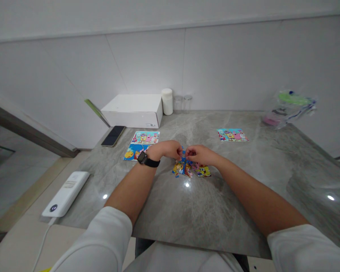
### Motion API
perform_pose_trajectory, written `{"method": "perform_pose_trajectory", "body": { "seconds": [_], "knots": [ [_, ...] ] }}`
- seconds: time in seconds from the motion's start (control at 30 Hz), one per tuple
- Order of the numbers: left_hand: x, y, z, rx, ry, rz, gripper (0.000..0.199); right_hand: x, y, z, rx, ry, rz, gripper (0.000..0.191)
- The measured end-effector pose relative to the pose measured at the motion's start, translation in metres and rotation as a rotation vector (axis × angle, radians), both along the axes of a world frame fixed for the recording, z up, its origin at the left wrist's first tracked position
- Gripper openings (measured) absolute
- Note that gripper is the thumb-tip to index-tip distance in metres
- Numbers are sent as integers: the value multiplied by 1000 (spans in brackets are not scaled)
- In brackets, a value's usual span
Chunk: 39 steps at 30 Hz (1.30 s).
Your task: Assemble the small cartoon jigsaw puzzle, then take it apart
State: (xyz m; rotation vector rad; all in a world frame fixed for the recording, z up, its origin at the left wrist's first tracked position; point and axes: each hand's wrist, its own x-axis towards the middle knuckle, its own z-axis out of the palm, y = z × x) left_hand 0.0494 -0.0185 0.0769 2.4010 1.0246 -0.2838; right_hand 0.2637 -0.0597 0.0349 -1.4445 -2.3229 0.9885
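Note:
Colourful jigsaw pieces (184, 169) lie in a small group on the grey marble table (198, 211), partly joined, with loose bits at the left edge. My left hand (172, 149), with a black watch on its wrist, pinches at the back left of the group. Close beside it my right hand (200, 154) is closed at the back right. Blue pieces show between the two sets of fingertips. What exactly each hand grips is too small to tell. A picture sheet (133, 152), partly covered by my left wrist, lies to the left below a second picture card (145, 137).
Another picture card (232, 135) lies at the back right. Along the wall stand a white box (133, 109), a white bottle (167, 102) and two glasses (187, 104). A phone (113, 136) and a white power bank (65, 193) are left; a plastic bag (289, 107) is far right.

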Motion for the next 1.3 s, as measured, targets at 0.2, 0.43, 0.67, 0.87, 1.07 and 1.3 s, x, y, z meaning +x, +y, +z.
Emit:
{"method": "perform_pose_trajectory", "body": {
  "seconds": [0.2,0.43,0.67,0.87,1.07,1.3],
  "knots": [
    [-1,3,-1,24,8,4,23,1,2,4,194,-101,4,16],
    [1,6,-4,81,-43,59,24,3,5,1,153,-3,-16,17],
    [3,5,-2,116,-83,106,21,5,6,4,134,-57,-70,17],
    [8,0,-8,193,71,202,20,13,9,-1,313,-308,-100,21],
    [3,3,-4,347,14,296,17,13,7,1,357,-329,-158,20],
    [8,-9,-3,105,145,123,21,6,3,3,254,-280,180,19]
  ]
}}
